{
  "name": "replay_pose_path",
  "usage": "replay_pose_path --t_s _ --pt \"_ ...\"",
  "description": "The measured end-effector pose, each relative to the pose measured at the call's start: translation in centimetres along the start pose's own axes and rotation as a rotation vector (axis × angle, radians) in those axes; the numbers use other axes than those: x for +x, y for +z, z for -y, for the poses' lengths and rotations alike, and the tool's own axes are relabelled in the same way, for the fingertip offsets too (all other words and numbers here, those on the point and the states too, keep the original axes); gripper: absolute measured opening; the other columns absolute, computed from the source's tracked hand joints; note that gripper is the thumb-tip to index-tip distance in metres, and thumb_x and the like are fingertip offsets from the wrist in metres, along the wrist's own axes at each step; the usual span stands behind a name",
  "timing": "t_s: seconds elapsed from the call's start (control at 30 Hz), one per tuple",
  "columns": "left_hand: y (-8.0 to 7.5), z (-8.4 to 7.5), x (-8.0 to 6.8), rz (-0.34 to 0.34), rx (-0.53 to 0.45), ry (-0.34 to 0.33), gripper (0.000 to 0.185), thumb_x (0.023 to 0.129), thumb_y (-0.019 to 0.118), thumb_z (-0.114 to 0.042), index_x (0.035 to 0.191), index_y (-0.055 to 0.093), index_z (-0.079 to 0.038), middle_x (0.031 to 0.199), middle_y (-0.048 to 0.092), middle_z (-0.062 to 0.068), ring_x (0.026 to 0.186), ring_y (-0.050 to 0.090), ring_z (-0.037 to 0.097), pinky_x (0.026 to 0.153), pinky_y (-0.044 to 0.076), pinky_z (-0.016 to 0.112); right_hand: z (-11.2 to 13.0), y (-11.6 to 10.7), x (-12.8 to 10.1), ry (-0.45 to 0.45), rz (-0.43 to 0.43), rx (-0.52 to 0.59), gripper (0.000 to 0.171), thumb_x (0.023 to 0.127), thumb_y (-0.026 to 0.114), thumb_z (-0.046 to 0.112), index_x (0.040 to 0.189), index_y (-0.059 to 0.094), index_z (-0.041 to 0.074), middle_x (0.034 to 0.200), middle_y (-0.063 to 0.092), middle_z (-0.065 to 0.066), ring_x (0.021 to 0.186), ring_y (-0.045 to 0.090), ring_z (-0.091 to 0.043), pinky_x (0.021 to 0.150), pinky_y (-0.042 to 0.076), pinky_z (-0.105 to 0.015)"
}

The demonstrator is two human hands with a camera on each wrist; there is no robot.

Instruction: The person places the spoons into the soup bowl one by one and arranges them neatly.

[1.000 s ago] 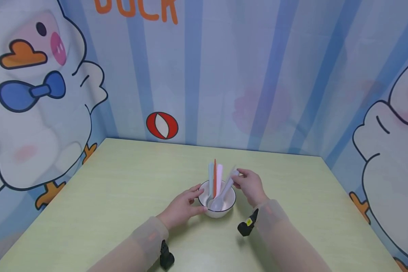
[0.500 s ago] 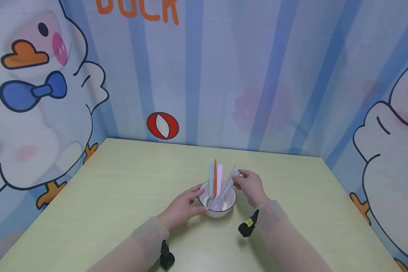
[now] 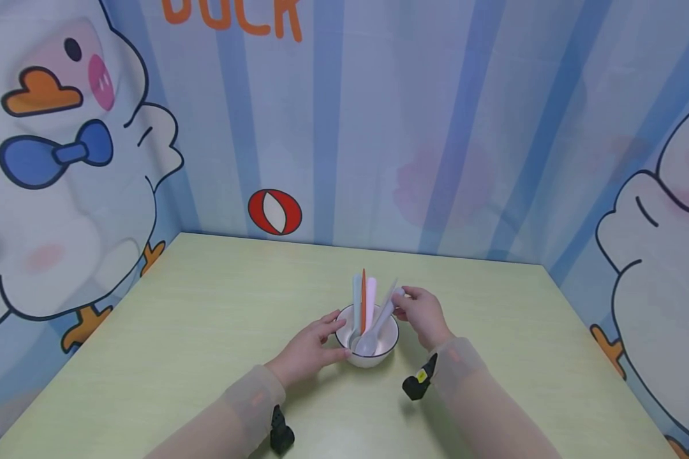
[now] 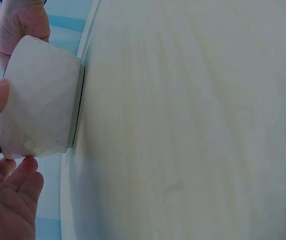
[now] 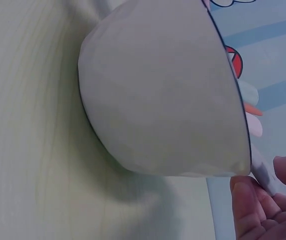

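Observation:
A white bowl (image 3: 367,361) with a dark rim stands on the table, several utensils inside it. My left hand (image 3: 304,350) holds the bowl's left side, thumb at the near rim and fingers by the left edge. With my right hand (image 3: 426,315) I pinch the handle of a pale lavender spoon (image 3: 368,345), its bowl end resting low inside. A light blue handle (image 3: 356,294), a pointed orange stick (image 3: 363,296) and a pink handle (image 3: 370,294) rise upright beside it. Another thin pale handle leans right behind the spoon. The bowl's outer wall (image 4: 42,100) fills much of the left wrist view.
The pale wooden-looking table (image 3: 235,293) reaches back to a blue striped curtain (image 3: 367,127) printed with cartoon ducks and a red ball. A small black device (image 3: 282,433) hangs at my left wrist, and a similar black device (image 3: 418,382) at my right.

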State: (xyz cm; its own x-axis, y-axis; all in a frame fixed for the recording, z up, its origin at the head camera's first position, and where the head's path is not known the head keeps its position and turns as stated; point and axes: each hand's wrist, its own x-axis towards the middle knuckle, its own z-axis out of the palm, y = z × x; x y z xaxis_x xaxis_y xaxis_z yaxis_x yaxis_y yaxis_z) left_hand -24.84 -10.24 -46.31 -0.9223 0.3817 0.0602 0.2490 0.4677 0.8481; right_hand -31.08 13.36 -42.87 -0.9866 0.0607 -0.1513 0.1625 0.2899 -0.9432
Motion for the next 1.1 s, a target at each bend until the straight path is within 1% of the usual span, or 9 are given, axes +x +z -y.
replay_pose_path --t_s 0.23,0.57,0.7,0.87,1.1 --pt "0.0 -0.1 0.0 0.009 0.011 -0.023 0.071 0.086 0.073 -0.033 0.146 0.042 -0.013 0.158 0.025 0.002 0.137 0.035 0.033 0.110 0.034 0.045 0.0 -0.1 0.0 -0.008 0.012 0.002 0.050 0.097 0.055 0.021 0.140 0.044 -0.002 0.120 0.060 -0.020 0.096 0.063 -0.024 0.090 0.053 -0.037" --pt "0.0 -0.1 0.0 0.007 0.014 -0.029 0.074 0.085 0.074 -0.035 0.148 0.040 -0.013 0.157 0.026 0.002 0.137 0.035 0.032 0.110 0.034 0.045 0.0 -0.2 -0.2 0.010 0.019 -0.009 0.053 0.097 0.055 0.022 0.142 0.042 -0.002 0.122 0.059 -0.020 0.096 0.065 -0.024 0.089 0.054 -0.036" --pt "0.0 0.0 0.0 0.009 0.018 -0.023 0.075 0.085 0.074 -0.035 0.148 0.039 -0.012 0.158 0.025 0.003 0.138 0.034 0.032 0.110 0.034 0.045 0.1 -0.4 -0.4 0.017 0.025 -0.016 0.054 0.097 0.056 0.024 0.143 0.040 -0.001 0.122 0.060 -0.020 0.097 0.065 -0.025 0.090 0.053 -0.038" --pt "0.0 -0.1 0.0 0.009 0.024 -0.023 0.076 0.086 0.073 -0.035 0.149 0.037 -0.012 0.158 0.024 0.004 0.137 0.035 0.032 0.109 0.035 0.045 0.0 -0.8 -0.7 0.011 0.031 -0.022 0.060 0.098 0.054 0.030 0.146 0.035 0.001 0.122 0.060 -0.021 0.098 0.065 -0.028 0.090 0.053 -0.040" --pt "0.0 -0.5 -0.2 0.017 0.025 -0.034 0.076 0.087 0.072 -0.033 0.150 0.035 -0.012 0.158 0.023 0.003 0.137 0.035 0.032 0.109 0.035 0.045 -0.3 -1.8 -1.2 -0.013 0.012 -0.051 0.067 0.100 0.049 0.041 0.148 0.029 0.000 0.123 0.059 -0.024 0.097 0.065 -0.028 0.085 0.055 -0.037"
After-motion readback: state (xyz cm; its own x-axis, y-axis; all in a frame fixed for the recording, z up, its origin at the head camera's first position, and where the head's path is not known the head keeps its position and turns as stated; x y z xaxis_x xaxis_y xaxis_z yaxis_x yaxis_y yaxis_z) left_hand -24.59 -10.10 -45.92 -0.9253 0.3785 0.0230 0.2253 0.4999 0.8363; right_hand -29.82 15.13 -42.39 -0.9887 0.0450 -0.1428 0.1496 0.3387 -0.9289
